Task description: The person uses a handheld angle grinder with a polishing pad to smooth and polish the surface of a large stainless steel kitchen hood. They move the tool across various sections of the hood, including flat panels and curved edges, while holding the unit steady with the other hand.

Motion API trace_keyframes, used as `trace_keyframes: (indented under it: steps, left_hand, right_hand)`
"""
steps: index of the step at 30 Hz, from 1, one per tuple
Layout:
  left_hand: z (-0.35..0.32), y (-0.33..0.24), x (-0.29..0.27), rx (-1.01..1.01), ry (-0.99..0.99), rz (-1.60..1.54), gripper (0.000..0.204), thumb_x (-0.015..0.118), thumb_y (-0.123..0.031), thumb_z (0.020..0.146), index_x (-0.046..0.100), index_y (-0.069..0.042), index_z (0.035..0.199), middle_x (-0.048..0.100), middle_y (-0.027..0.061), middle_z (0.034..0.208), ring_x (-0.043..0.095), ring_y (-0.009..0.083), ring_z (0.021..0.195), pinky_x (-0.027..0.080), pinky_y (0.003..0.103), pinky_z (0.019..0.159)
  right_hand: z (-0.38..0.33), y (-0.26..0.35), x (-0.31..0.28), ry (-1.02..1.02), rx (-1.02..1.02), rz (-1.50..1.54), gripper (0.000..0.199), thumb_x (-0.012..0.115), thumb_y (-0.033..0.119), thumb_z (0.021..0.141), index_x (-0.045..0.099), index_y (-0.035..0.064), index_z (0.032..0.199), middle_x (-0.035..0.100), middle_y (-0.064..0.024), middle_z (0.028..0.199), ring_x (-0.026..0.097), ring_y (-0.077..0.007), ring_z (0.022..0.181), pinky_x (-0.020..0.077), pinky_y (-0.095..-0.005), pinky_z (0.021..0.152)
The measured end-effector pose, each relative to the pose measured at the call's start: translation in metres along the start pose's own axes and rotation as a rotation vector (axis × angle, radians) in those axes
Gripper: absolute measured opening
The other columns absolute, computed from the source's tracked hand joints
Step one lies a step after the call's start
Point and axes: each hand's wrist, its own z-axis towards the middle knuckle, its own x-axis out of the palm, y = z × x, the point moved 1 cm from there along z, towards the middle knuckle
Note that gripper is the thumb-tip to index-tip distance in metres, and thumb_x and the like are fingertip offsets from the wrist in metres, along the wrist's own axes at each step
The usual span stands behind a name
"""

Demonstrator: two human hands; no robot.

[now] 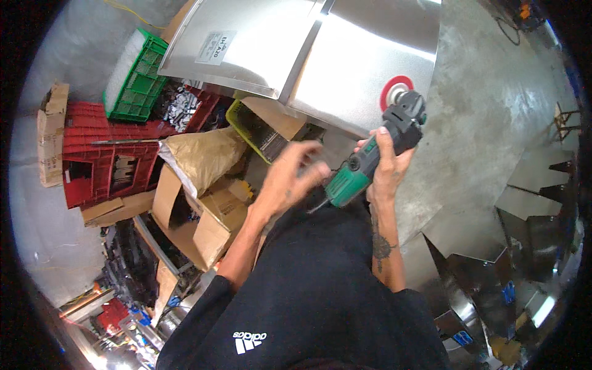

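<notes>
Here's my left hand (pixel 288 179), blurred, fingers loosely apart and apparently empty, beside the green-and-black grinder (pixel 369 159), gripped only by my right hand (pixel 391 174). Held one-handed, it could twist if the red-rimmed disc (pixel 387 92) catches, gouging the shiny metal panel (pixel 339 74) beyond; whether they're touching, I can't tell.

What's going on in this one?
A person grips a green and black power tool in the right hand. Its red-edged disc appears over a shiny metal panel; whether they touch, I can't tell. The left hand, blurred and seemingly empty, is near the tool's rear end, fingers partly curled. Off to the left are a red crate, a green crate and an open cardboard box.
</notes>
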Motion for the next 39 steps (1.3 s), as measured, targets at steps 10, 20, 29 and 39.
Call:
trace_keyframes:
  steps: [10,20,29,39]
  left_hand:
    - [0.073,0.032,-0.045,0.305,-0.815,0.850,0.086,0.094,-0.036,0.089,0.050,0.004,0.152,0.053,0.0239,0.146,0.051,0.0388,0.135,0.050,0.045,0.106]
    - [0.071,0.016,-0.058,0.101,-1.174,0.363,0.042,0.063,-0.030,0.113,0.059,0.004,0.137,0.060,0.0171,0.127,0.061,0.0262,0.109,0.052,0.041,0.096]
    - [0.056,0.026,-0.034,0.241,-0.881,0.713,0.069,0.087,-0.035,0.095,0.055,0.003,0.143,0.058,0.0210,0.135,0.055,0.0355,0.126,0.044,0.050,0.108]
    - [0.077,0.026,-0.024,0.187,-1.167,0.400,0.055,0.076,-0.029,0.106,0.053,0.001,0.146,0.057,0.0179,0.134,0.055,0.0309,0.124,0.046,0.045,0.105]
  right_hand:
    - [0.033,0.009,-0.021,0.001,0.079,0.039,0.060,0.078,0.015,0.101,0.041,0.0020,0.146,0.064,-0.0141,0.109,0.074,-0.0219,0.076,0.0660,-0.0375,0.065]
    - [0.043,0.012,-0.026,0.078,0.123,0.049,0.059,0.081,0.016,0.099,0.044,0.0035,0.143,0.066,-0.0112,0.105,0.073,-0.0202,0.077,0.0645,-0.0355,0.065]
    - [0.047,0.012,-0.032,0.133,0.118,0.042,0.061,0.082,0.017,0.099,0.044,0.0028,0.145,0.067,-0.0123,0.109,0.073,-0.0186,0.078,0.0642,-0.0330,0.067]
    - [0.047,0.016,-0.037,0.168,0.074,-0.034,0.056,0.078,0.017,0.101,0.044,0.0018,0.143,0.067,-0.0143,0.107,0.074,-0.0211,0.075,0.0662,-0.0362,0.065]
